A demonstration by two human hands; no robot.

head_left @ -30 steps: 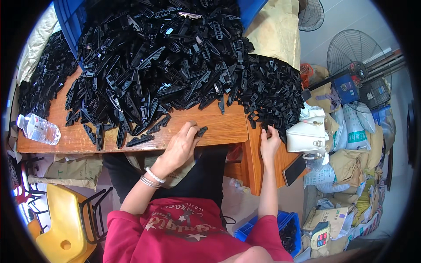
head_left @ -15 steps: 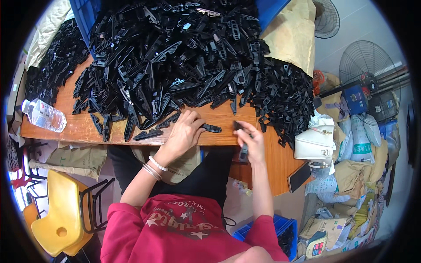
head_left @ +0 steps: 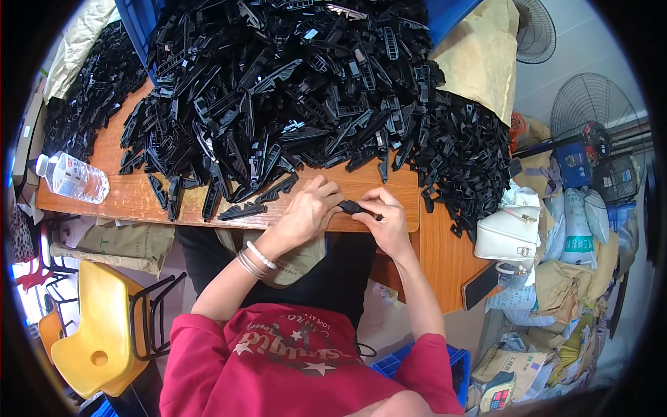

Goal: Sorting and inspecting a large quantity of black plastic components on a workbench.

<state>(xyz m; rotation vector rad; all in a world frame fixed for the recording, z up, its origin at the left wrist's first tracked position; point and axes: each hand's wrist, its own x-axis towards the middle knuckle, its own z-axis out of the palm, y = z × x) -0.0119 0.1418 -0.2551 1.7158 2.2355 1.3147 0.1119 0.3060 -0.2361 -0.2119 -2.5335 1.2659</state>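
Observation:
Both of my hands meet over the front edge of the wooden table (head_left: 142, 206). My left hand (head_left: 313, 206) is closed on one end of a black plastic part (head_left: 351, 207). The fingers of my right hand (head_left: 386, 221) pinch a small dark piece (head_left: 375, 216) against the other end of that part; the fingers hide most of this piece. A big heap of long black plastic parts (head_left: 271, 97) rises just beyond my hands. Several loose parts lie along its near edge, one of them a long black part (head_left: 242, 211) left of my left wrist.
Smaller black pieces (head_left: 469, 156) are piled at the right. A clear water bottle (head_left: 75, 178) lies on its side at the left. A phone (head_left: 479, 285) and a white handbag (head_left: 508, 233) are at the right edge. A blue crate (head_left: 458, 365) stands below, a yellow chair (head_left: 97, 326) at the lower left.
My right hand has moved left and inward, bringing its small dark piece up to the black plastic part in my left hand. The whole view has shifted slightly.

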